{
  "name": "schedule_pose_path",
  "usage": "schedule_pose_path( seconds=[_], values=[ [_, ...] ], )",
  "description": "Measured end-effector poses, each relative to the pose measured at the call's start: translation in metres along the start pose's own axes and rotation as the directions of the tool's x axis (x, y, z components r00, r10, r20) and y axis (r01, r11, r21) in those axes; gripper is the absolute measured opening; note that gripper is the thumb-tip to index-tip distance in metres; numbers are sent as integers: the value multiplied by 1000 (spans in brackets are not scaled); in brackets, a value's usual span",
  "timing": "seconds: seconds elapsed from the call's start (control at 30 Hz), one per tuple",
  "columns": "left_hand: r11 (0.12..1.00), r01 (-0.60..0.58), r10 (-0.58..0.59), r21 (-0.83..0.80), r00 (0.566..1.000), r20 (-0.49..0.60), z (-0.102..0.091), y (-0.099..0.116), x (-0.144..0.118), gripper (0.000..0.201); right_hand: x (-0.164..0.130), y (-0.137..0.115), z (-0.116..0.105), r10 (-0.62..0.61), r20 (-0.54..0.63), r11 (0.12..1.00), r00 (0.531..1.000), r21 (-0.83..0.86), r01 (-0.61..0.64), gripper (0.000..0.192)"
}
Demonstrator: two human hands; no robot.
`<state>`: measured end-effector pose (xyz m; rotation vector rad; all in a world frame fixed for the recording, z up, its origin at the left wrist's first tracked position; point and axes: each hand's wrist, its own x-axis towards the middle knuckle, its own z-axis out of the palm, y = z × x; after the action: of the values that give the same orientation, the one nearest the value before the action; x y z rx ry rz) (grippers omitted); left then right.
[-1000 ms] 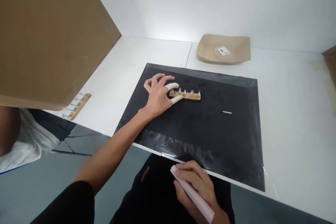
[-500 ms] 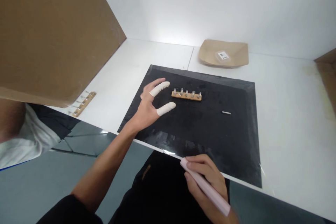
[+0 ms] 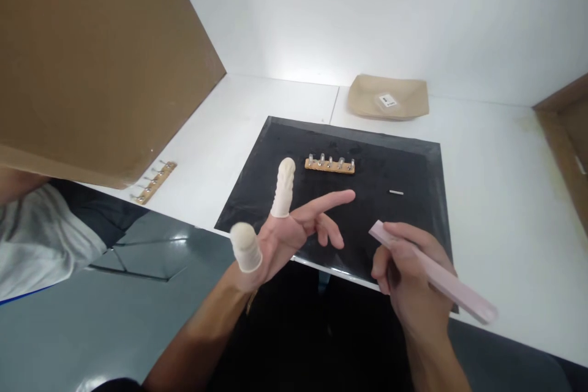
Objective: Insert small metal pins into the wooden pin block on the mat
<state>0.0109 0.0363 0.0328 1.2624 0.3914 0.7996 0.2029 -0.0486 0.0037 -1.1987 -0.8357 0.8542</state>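
My left hand (image 3: 285,233) is open, palm turned up, over the near left part of the black mat (image 3: 248,177). White finger cots (image 3: 283,187) cover its thumb and index finger, and nothing is in it. My right hand (image 3: 413,263) grips a pale pink, flat-sided stick (image 3: 454,288) of a kind I cannot make out, over the mat's near right edge. Beyond my left hand, a small wooden strip (image 3: 329,166) lies on the mat with several clear-capped metal pieces standing along it. A short, thin silver rod (image 3: 396,192) lies farther right.
A brown paper tray (image 3: 413,107) holding a small labelled clear packet (image 3: 386,101) stands at the back of the white table (image 3: 496,196). A brown board (image 3: 92,61) rises at left, with another wooden strip (image 3: 156,184) of metal pieces by it. Another person's sleeve (image 3: 41,233) shows at left.
My left hand has drawn back from the wooden strip toward me and rolled palm up. My right hand has risen with the pink stick, moving right and forward over the mat's edge.
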Motion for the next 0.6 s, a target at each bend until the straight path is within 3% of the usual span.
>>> schedule_pose_path(
  seconds=[0.13,0.3,0.47,0.53,0.6],
  values=[
    [974,-9,-10,228,997,81,3,1,-14,86,9,-15,8,-77,-49,996,996,-58,74,18],
    [859,-250,168,446,962,216,10,-1,-22,104,14,-28,23,-201,24,958,979,-204,202,22],
    [801,-219,114,558,970,217,16,0,-22,97,25,-28,33,-199,90,954,976,-211,214,19],
    [803,-238,141,547,967,213,17,2,-24,93,34,-21,29,-178,106,925,978,-321,203,21],
    [815,-221,144,535,973,183,16,2,-26,87,44,-12,20,-196,38,834,980,-519,187,23]
  ],
)
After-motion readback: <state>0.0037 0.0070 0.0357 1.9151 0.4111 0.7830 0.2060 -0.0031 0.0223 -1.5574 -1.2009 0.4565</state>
